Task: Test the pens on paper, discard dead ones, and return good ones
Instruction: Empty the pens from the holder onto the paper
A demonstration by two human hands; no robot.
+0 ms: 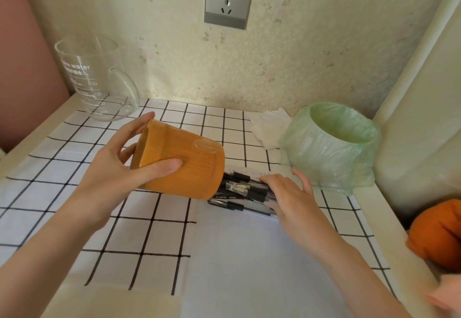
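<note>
My left hand [124, 168] grips an orange pen cup [184, 163] by its base and holds it tipped on its side, mouth pointing right. Several black pens [243, 190] stick out of the mouth and lie on a white sheet of paper [249, 255] on the checked tablecloth. My right hand [289, 193] rests with straight fingers over the far ends of the pens, just right of the cup mouth. The pen tips under that hand are hidden.
A small bin lined with a green plastic bag [331, 145] stands at the right, close behind my right hand. A clear glass measuring jug [97, 80] sits at the back left. A crumpled white tissue [269, 125] lies near the wall. An orange cloth [436, 233] is at the right edge.
</note>
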